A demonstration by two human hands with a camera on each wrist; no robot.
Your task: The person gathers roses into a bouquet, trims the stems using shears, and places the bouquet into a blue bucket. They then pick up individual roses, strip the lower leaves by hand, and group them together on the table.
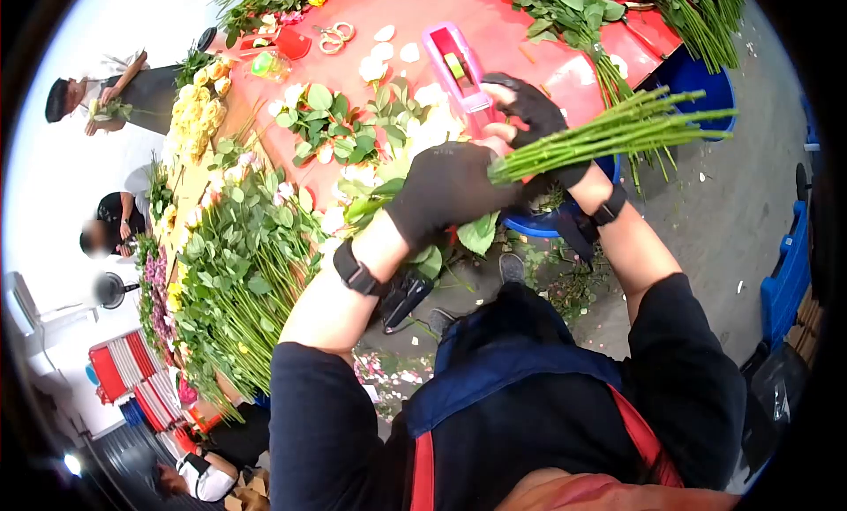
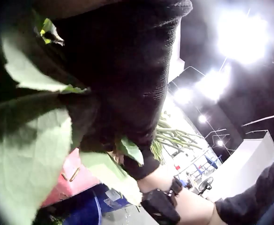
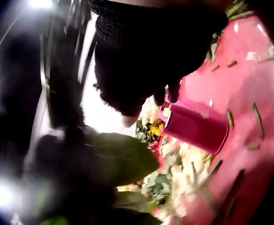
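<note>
I've got L hand (image 1: 450, 193) gripping a gathered bunch (image 1: 609, 136), R hand (image 1: 529, 114) closed on the dispenser (image 1: 441, 43); I'd judge binding not done, pile (image 1: 238, 273) on the left untouched.

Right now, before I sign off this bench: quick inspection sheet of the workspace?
Surface: red table, strewn with leaves and cut stem bits.
Job's things: bunch of stems, held out past the table edge; pink tool lying beside it.
Clutter: scissors, loose petals, flower piles along the left.
Hands: left hand grips the bunch of stems; right hand at the pink tool, grip unclear.
Cables: nothing seen.
Surroundings: blue bin beside the table; people at the far end; littered floor.
</note>
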